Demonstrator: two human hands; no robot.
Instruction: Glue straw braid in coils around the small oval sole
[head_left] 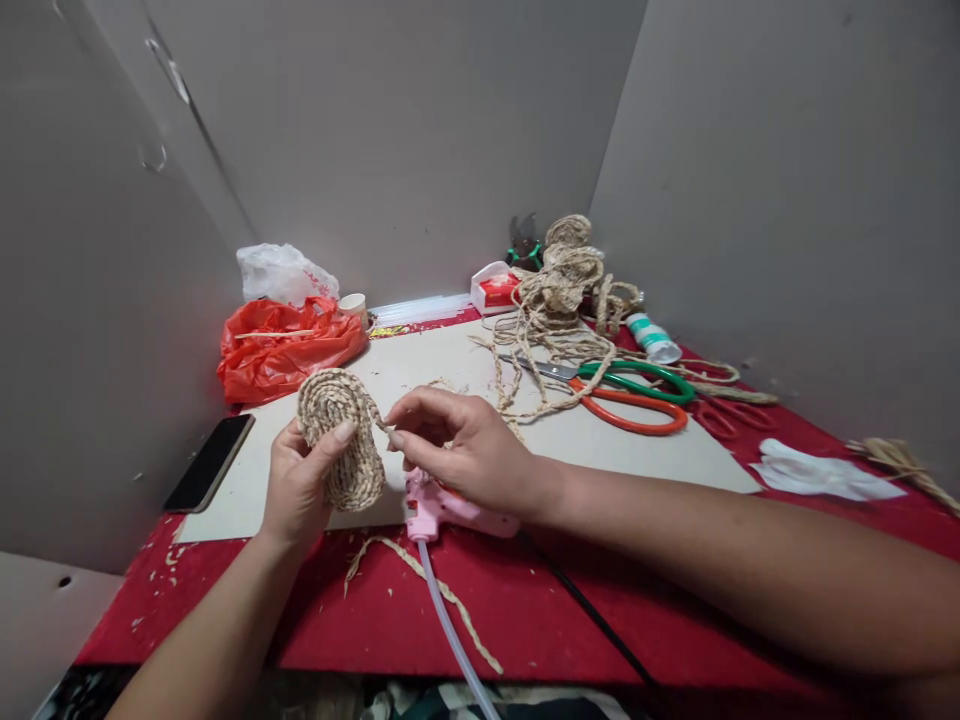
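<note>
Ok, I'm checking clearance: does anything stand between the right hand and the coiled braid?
Nothing visible does: the right hand pinches the strand leading off the coiled braid, which the left hand holds. The pink glue gun shows lower.

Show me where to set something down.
Free: the board between the red bag and rope pile, plus its strip between the scissors and right arm. Crowded: around the rope pile, and under the right hand, where the glue gun lies.

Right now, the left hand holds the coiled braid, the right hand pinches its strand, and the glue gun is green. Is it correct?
Only the colour is wrong: the head view shows a pink glue gun. The left hand holds the coiled braid, and the right hand pinches its strand.
</note>
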